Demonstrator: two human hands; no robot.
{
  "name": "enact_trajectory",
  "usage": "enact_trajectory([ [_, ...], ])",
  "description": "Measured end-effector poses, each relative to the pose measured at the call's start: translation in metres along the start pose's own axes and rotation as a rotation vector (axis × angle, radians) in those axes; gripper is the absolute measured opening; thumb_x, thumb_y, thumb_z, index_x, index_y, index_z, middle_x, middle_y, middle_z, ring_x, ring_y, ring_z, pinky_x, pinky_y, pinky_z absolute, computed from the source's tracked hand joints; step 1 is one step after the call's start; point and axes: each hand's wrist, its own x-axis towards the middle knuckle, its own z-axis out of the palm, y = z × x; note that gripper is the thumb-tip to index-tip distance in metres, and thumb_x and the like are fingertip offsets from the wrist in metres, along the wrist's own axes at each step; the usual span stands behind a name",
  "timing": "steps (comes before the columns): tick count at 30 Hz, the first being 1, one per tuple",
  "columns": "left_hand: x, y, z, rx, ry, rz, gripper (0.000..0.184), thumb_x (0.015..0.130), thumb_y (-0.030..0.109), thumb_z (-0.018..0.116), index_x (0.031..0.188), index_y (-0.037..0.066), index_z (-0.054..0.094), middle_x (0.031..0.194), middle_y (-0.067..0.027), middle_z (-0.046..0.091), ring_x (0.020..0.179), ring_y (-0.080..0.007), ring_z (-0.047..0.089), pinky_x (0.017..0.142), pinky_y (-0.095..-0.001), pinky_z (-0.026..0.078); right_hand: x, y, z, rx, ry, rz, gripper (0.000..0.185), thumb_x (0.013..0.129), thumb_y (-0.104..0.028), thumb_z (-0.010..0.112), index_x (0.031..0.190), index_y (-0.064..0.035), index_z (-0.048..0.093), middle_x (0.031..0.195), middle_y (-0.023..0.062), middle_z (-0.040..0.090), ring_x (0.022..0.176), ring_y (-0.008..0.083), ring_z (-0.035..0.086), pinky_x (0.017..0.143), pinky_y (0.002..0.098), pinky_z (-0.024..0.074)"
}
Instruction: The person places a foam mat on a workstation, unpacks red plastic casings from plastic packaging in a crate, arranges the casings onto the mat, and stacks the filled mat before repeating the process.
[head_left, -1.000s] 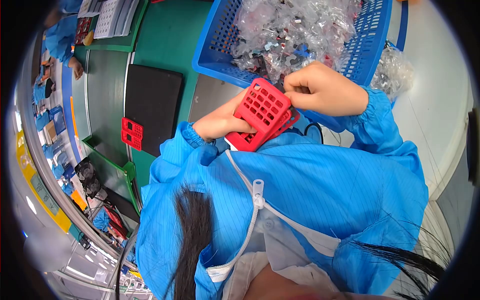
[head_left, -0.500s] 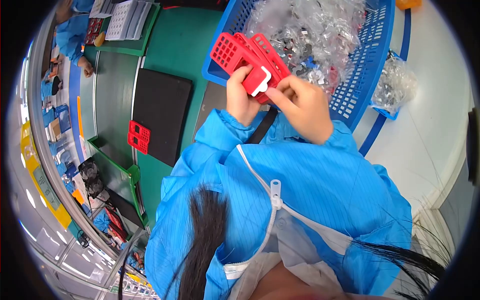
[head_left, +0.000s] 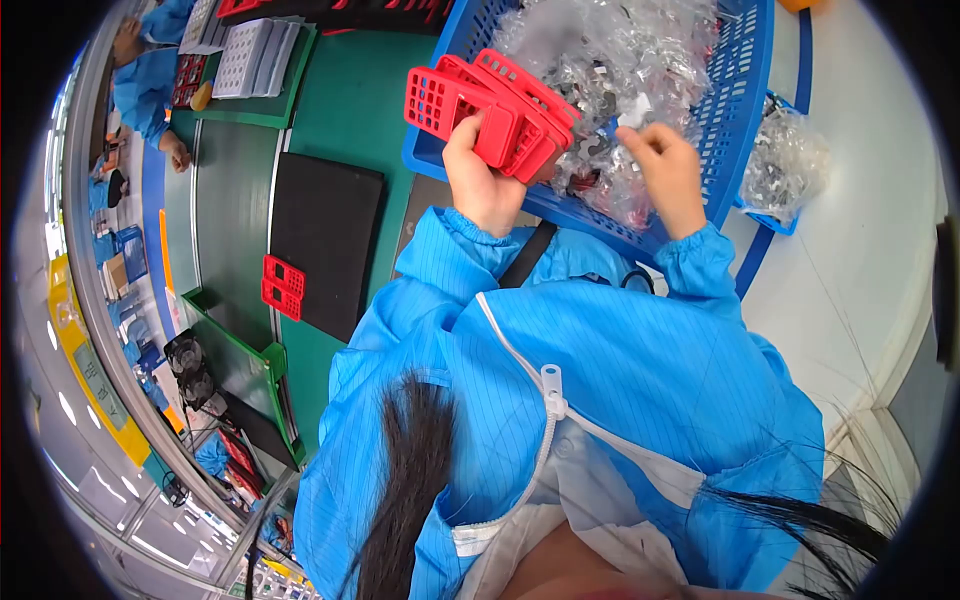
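Note:
My left hand (head_left: pixel 484 185) is closed around a fanned bunch of red plastic frames (head_left: pixel 498 133). Some of these have grid-like holes and others show long slots. They are above the near left corner of a blue basket (head_left: pixel 428 152). Over the basket is my right hand (head_left: pixel 668 178), fingers partly curled and slightly apart, with no object visibly gripped. Just beyond its fingertips shows a small white piece (head_left: pixel 636 108); I cannot make out whether they touch it. Below lie crumpled clear plastic bags (head_left: pixel 560 45) holding small dark parts.
A black mat (head_left: pixel 325 240) lies on the green table (head_left: pixel 375 85), with a red frame (head_left: pixel 283 287) at its left edge. White trays (head_left: pixel 255 60) stand at the far left. Another person's hand (head_left: pixel 176 152) rests near there. A smaller bagged bin (head_left: pixel 785 165) stands right of the basket.
My right hand has left the red frames and moved right over the basket. The white piece that lay against the frames is gone from them; a similar one shows near my right fingertips.

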Motion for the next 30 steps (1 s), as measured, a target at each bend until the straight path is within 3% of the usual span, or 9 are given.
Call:
enact_trajectory([
  [4, 0.013, -0.01, 0.002, 0.009, -0.009, 0.021, 0.034, 0.088, 0.02, 0.04, 0.115, 0.003, 0.049, 0.105, -0.0134, 0.061, 0.092, -0.03, 0.061, 0.079, -0.0464, 0.052, -0.03, -0.032, 0.035, 0.023, -0.234, -0.134, 0.032, 0.081, -0.032, 0.066, 0.074, -0.0013, 0.062, 0.061, 0.0126, 0.057, 0.053, 0.025, 0.054, 0.051, 0.0351, 0.0408],
  [10, 0.01, -0.004, 0.01, -0.169, -0.069, -0.065, 0.029, 0.087, 0.018, 0.043, 0.111, 0.003, 0.052, 0.103, -0.0112, 0.062, 0.095, -0.0273, 0.06, 0.086, -0.0442, 0.049, -0.037, -0.015, 0.026, 0.3, -0.152, -0.389, 0.026, 0.084, -0.018, 0.061, 0.066, 0.0004, 0.057, 0.056, 0.0103, 0.051, 0.05, 0.02, 0.048, 0.048, 0.0354, 0.0365],
  [13, 0.011, 0.001, -0.001, -0.239, -0.09, -0.098, 0.032, 0.086, 0.017, 0.043, 0.115, 0.004, 0.051, 0.108, -0.0112, 0.06, 0.1, -0.0285, 0.059, 0.089, -0.0453, 0.047, -0.012, 0.023, 0.01, 0.159, -0.024, 0.046, 0.028, 0.087, -0.025, 0.06, 0.074, -0.0006, 0.058, 0.061, 0.0086, 0.054, 0.056, 0.0138, 0.049, 0.05, 0.0325, 0.0377],
  [16, 0.007, 0.0, -0.001, -0.229, -0.085, -0.084, 0.035, 0.087, 0.017, 0.043, 0.119, 0.005, 0.049, 0.111, -0.0112, 0.059, 0.102, -0.0287, 0.058, 0.091, -0.0451, 0.047, -0.015, 0.007, 0.037, 0.299, 0.073, -0.218, 0.036, 0.091, -0.036, 0.055, 0.079, -0.0015, 0.053, 0.064, 0.013, 0.056, 0.056, 0.0227, 0.051, 0.053, 0.0367, 0.0394],
  [19, 0.007, 0.001, 0.0, -0.184, -0.088, -0.045, 0.036, 0.087, 0.018, 0.042, 0.12, 0.004, 0.048, 0.112, -0.0117, 0.059, 0.102, -0.0287, 0.058, 0.092, -0.0454, 0.047, -0.017, -0.027, 0.046, 0.275, -0.065, -0.115, 0.028, 0.092, -0.026, 0.052, 0.078, -0.0012, 0.052, 0.065, 0.0197, 0.052, 0.059, 0.0334, 0.055, 0.054, 0.0395, 0.0402],
  [22, 0.0, 0.007, -0.005, -0.121, -0.087, -0.051, 0.038, 0.086, 0.02, 0.042, 0.12, 0.003, 0.048, 0.111, -0.012, 0.059, 0.1, -0.0284, 0.06, 0.088, -0.0459, 0.048, -0.017, -0.023, 0.047, -0.001, 0.026, -0.329, 0.022, 0.087, -0.018, 0.056, 0.071, -0.0028, 0.053, 0.06, 0.0171, 0.052, 0.052, 0.0361, 0.05, 0.047, 0.0399, 0.0384],
  [24, -0.003, 0.006, -0.017, -0.151, -0.102, -0.062, 0.037, 0.086, 0.02, 0.043, 0.118, 0.003, 0.049, 0.108, -0.0117, 0.061, 0.098, -0.0278, 0.061, 0.087, -0.0453, 0.049, -0.02, -0.023, 0.049, -0.068, 0.054, -0.422, 0.019, 0.084, -0.015, 0.059, 0.07, -0.0034, 0.054, 0.059, 0.0162, 0.053, 0.052, 0.0331, 0.053, 0.047, 0.0388, 0.0396],
  [27, -0.008, -0.001, -0.02, -0.198, -0.039, -0.083, 0.026, 0.084, 0.018, 0.047, 0.103, 0.003, 0.057, 0.094, -0.0101, 0.065, 0.087, -0.0256, 0.063, 0.082, -0.0421, 0.051, -0.024, -0.027, 0.039, 0.102, -0.054, -0.286, 0.015, 0.082, -0.01, 0.063, 0.072, -0.0013, 0.056, 0.056, 0.0083, 0.054, 0.048, 0.0114, 0.05, 0.046, 0.0295, 0.0386],
  [30, -0.009, -0.019, -0.019, -0.292, -0.088, -0.105, 0.032, 0.084, 0.018, 0.046, 0.11, 0.002, 0.054, 0.098, -0.0121, 0.064, 0.086, -0.0266, 0.064, 0.082, -0.0419, 0.052, -0.027, -0.021, 0.024, 0.042, -0.052, -0.367, 0.014, 0.08, -0.006, 0.062, 0.071, -0.0012, 0.054, 0.055, 0.0085, 0.05, 0.048, 0.0118, 0.046, 0.046, 0.0287, 0.037],
])
